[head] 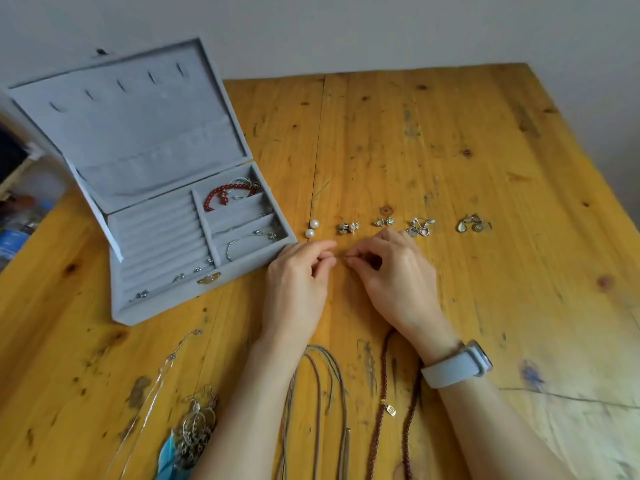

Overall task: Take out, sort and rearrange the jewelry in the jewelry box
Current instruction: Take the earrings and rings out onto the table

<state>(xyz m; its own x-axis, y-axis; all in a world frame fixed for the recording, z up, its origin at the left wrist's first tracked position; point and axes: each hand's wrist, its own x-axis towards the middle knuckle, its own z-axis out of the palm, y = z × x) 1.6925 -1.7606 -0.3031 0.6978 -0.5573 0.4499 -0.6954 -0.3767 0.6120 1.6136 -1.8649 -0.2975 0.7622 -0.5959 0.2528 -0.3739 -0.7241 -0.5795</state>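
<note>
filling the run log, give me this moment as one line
hands: left and right pinch something tiny | box: open | earrings: row on table

One open grey velvet jewelry box [145, 188] stands on the yellow wooden desk [450, 140]. Two round white pearl earrings [311, 228] lie beside four small clusters of silver earrings [420, 226] in a row. One red bead bracelet [221, 197] sits in the box. Two hands [298, 282] meet; one grey wristwatch [457, 365].
</note>
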